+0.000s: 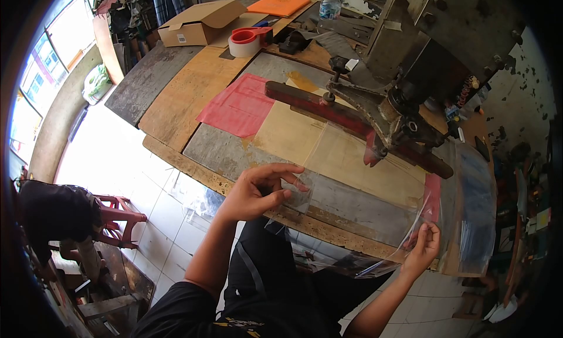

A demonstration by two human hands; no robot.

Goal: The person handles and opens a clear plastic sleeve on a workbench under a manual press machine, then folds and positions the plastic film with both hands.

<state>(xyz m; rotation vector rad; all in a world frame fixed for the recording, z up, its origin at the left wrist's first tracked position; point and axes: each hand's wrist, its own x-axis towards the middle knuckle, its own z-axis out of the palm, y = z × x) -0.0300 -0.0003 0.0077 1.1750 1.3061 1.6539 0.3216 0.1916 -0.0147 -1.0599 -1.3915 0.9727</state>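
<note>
My left hand [261, 191] is over the bench's front edge, thumb and fingers apart, with a small piece of clear plastic [302, 194] at its fingertips. At the front right, my right hand [423, 247] pinches the edge of a clear plastic sheet [375, 206]. That sheet lies across the bench front, over tan paper [287, 135]. Above the paper stands a machine with a long dark red bar [328, 110]. Pink sheet material [237, 106] lies left of the paper.
A cardboard box [196, 24], a tape roll [245, 43], an orange folder [278, 5] and a water bottle [330, 6] stand at the back. Stacked clear plastic [478, 203] lies on the right. A red stool [120, 220] and a person [58, 220] are at the left.
</note>
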